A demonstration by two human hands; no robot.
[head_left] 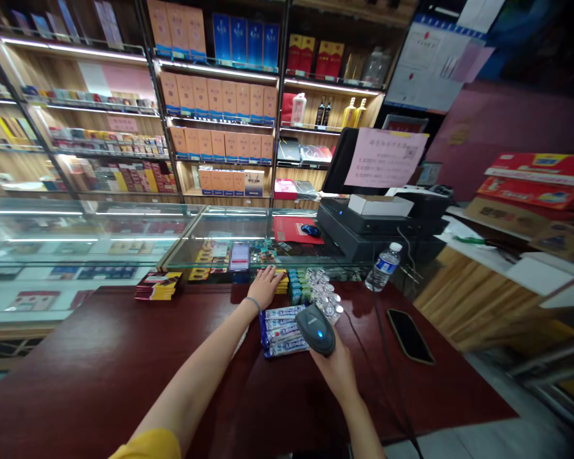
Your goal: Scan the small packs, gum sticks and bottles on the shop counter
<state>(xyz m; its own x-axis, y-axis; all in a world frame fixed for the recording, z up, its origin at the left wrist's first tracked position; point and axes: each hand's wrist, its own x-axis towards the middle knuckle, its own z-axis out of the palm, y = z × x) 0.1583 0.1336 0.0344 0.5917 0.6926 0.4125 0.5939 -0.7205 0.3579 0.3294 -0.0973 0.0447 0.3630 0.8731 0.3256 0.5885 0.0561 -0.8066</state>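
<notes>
My right hand (pixel 335 370) is closed round a dark handheld barcode scanner (pixel 316 327), whose blue light glows; its cable runs off to the right. The scanner hovers over a stack of blue-and-white packets (pixel 281 330) lying on the dark red counter (pixel 100 376). My left hand (pixel 266 285) reaches forward with fingers stretched flat, resting on yellow packets at the foot of the glass display case (pixel 210 245). A green pack (pixel 295 286) and a cluster of small clear containers (pixel 323 290) sit just right of that hand.
A water bottle (pixel 384 266) stands by the black till and printer (pixel 363 223). A dark phone (pixel 410 335) lies flat on the counter's right. Red-yellow packets (pixel 157 285) are stacked left. Shelves of boxed goods fill the back wall. Cardboard boxes (pixel 530 191) sit at right.
</notes>
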